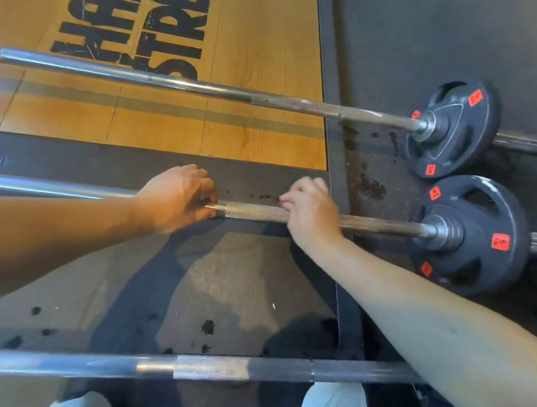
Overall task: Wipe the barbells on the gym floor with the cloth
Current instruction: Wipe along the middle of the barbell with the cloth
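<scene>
Left hand [177, 198] and right hand [313, 208] curl over the middle barbell [253, 211], its rough grip between them. No cloth shows; one should wrap the bar and slide toward the plate [471, 236] beyond the right hand.

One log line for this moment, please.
left hand: grips middle knurled steel barbell | right hand: grips same barbell, nearer black weight plate | cloth: not visible

I see a wooden platform [251, 50] with big black lettering [138, 14], bordered by dark speckled rubber flooring [397, 34]; bright patches of light [234, 283] lie across the near floor.
</scene>
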